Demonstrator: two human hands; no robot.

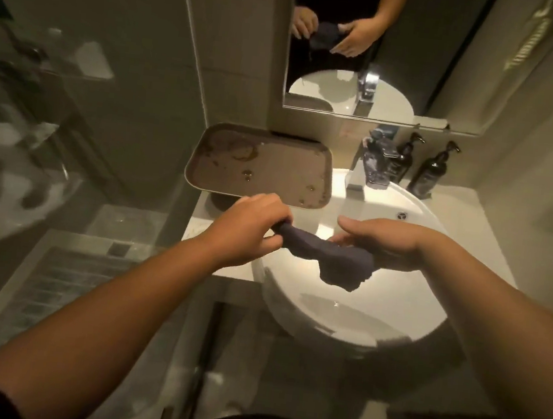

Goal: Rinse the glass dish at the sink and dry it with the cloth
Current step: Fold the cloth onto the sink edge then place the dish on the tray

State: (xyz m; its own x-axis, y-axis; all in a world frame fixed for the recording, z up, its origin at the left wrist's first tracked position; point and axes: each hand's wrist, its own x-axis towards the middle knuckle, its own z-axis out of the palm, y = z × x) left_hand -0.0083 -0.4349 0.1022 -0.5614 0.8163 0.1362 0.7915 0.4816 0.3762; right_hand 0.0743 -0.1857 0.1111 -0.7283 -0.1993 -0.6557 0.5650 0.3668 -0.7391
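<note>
Dark grey cloth (329,251) twisted into a roll over the white round sink (342,316). Left hand (248,228) fisted around its left end; right hand (388,242) curled around the right end, loose cloth hanging below. Glass dish: not identifiable. Wet brown tray (262,166) beyond the left hand. Labels on two dark pump bottles (431,173) beside the chrome faucet (358,174) are unreadable.

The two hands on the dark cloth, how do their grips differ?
The left hand is curled into a fist around one end of the cloth; the right hand is flatter, fingers extended, with the bunched end hanging below it. Both hold the cloth above the sink.
</note>
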